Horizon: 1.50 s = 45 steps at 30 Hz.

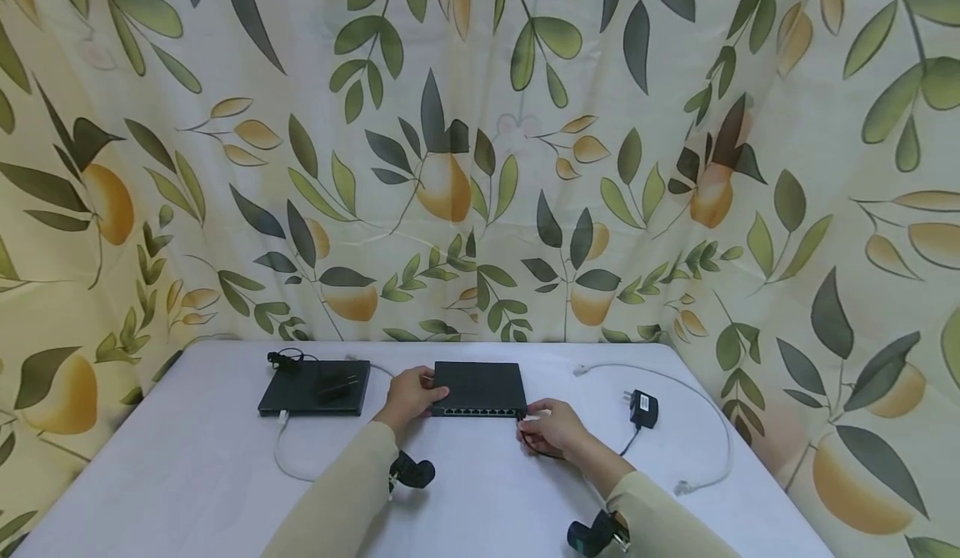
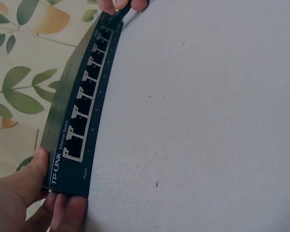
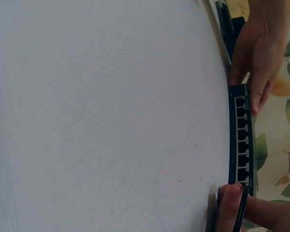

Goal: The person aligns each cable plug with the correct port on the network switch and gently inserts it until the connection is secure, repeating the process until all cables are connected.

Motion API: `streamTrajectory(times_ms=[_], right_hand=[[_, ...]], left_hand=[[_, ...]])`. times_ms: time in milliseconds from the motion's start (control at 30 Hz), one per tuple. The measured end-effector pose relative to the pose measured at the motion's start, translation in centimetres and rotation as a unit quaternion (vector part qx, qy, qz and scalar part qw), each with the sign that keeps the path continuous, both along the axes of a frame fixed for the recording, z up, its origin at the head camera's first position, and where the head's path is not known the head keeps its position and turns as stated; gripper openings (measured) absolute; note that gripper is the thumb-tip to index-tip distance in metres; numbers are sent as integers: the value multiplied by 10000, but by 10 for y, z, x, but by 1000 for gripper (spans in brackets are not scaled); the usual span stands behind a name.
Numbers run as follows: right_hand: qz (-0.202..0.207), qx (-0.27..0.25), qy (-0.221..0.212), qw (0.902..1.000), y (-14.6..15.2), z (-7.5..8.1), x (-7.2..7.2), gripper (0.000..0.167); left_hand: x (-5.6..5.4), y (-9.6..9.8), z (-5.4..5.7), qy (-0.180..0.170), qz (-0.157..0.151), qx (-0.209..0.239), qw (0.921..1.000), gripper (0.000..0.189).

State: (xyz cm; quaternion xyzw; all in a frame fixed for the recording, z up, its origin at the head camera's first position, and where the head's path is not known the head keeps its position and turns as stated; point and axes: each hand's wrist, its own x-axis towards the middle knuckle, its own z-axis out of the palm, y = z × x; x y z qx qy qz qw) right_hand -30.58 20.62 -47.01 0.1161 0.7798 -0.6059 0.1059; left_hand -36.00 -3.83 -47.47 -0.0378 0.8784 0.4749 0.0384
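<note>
A black TP-LINK Ethernet switch (image 1: 480, 384) lies mid-table, its row of ports facing me. My left hand (image 1: 408, 395) grips its left end, thumb on top and fingers beneath, as the left wrist view shows. At the right end of the port face, my right hand (image 1: 553, 426) pinches the plug end of a thin black power cable (image 3: 242, 210). The fingers hide the plug tip; I cannot tell whether it is seated in the switch. This cable runs under the hand to a black power adapter (image 1: 643, 409) on the right, its prongs pointing left.
Left of the switch lies another flat black box (image 1: 300, 395) with a black adapter and cord on top. A white network cable (image 1: 277, 449) runs from its front. Another white network cable (image 1: 726, 433) curves along the right side. A leaf-patterned curtain (image 1: 480, 291) hangs behind the table.
</note>
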Motion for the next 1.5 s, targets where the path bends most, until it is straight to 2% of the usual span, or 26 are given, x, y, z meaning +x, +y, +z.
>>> streamTrajectory(times_ms=[333,500,667,833,967,1367,1500], right_hand=[[30,533,282,9982,-1,-3,-3,22],[81,572,289,9979,0,-4,-5,23],[135,723,286,9969,2,-4,-2,26],[332,592,188,9975,3,0,0,37],[430,573,71,9974,4,2,0,39],[128,333,57,9993,3,-3,-3,29],[111,276,5,9996,5,-3,-3,30]], left_hand=[[-3,-1,-3,21,-21,10,10000,47],[-5,-3,-4,54,-112,9,9999,47],[-7,-3,-6,44,-206,85,9997,47],[-8,-3,-7,60,-130,121,9998,48],[-8,-2,-8,85,-90,134,9998,48],[-4,-7,-5,229,-313,269,9989,47],[-3,-6,-5,180,-266,298,9990,47]])
